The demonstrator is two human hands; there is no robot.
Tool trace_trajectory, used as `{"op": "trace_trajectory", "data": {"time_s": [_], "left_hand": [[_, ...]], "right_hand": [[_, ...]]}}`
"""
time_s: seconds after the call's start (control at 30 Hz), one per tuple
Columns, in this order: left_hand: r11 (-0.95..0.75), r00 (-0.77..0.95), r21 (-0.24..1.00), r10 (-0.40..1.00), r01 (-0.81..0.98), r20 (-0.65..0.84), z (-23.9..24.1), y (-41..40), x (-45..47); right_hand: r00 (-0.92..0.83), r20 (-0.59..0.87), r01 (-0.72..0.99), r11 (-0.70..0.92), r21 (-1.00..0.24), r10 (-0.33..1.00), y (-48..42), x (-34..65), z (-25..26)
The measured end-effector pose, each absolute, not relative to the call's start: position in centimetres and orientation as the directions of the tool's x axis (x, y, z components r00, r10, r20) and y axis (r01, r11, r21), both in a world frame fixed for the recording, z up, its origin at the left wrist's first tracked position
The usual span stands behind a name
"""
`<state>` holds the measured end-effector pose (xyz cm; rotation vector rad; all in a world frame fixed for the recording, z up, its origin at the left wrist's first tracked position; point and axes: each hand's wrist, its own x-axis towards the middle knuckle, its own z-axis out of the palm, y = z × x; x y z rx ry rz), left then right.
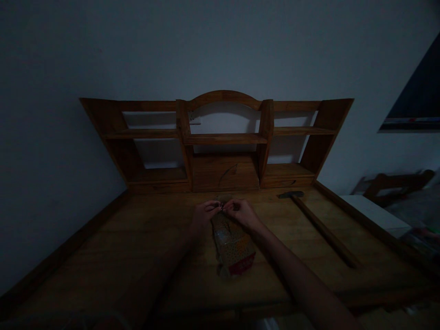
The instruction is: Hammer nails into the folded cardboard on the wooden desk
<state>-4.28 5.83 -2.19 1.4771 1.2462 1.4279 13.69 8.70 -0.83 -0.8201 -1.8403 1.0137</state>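
A printed plastic bag (235, 245) with a tan, speckled front and a red band at its near end lies on the wooden desk. My left hand (205, 214) pinches at the far end of this bag, thumb and fingertips together. Close beside it, my right hand (241, 213) is also closed in a pinch at the gathered end. The fingertips of both hands almost meet. Dim light hides exactly what small part lies between them.
A long-handled hammer (321, 229) lies to the right on the desk (147, 243). Along the back stands a wooden shelf unit (225, 139) against the wall. Raised edges border the desk's sides. Beyond the right edge are a white surface (373, 213) and a wooden chair (395, 183).
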Motion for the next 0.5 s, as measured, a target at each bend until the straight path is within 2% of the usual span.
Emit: {"op": "trace_trajectory", "data": {"time_s": [0.37,0.5], "left_hand": [[-0.266,-0.049,0.954,0.960,0.137,0.275,-1.94,5.84,-4.42],[-0.248,-0.085,0.958,0.961,0.148,0.262,-2.13,5.84,-4.52]], "right_hand": [[-0.371,0.378,0.127,0.449,-0.884,0.848,9.19,13.74,-0.80],[-0.384,0.378,0.140,0.458,-0.878,0.842,9.18,13.78,-0.83]]}}
